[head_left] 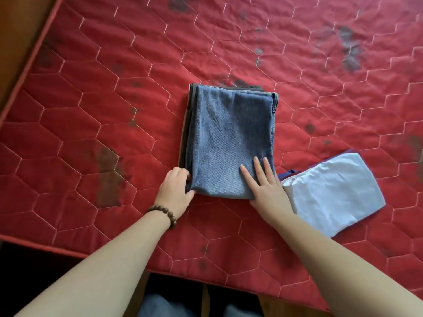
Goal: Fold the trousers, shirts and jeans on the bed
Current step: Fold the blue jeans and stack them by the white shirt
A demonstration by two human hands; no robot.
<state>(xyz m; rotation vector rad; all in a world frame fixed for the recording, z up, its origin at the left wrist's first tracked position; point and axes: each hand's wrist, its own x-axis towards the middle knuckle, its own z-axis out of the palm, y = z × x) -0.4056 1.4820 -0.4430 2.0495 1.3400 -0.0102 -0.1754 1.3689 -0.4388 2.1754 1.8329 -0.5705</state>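
Pressing flat with my right hand [265,186], fingers straight and gripping nothing, I rest on the near right corner of the folded jeans [229,138]. My left hand [175,191] curls at the near left corner, thumb under the fold and fingers tucked at the edge, pinching the denim. The jeans lie as a tidy rectangle in the middle of the red quilted mattress [91,99], over a darker folded piece showing along the left edge. At about four o'clock from them, just beside my right hand, lies a folded white shirt [332,191]. A beaded bracelet [166,215] circles my left wrist.
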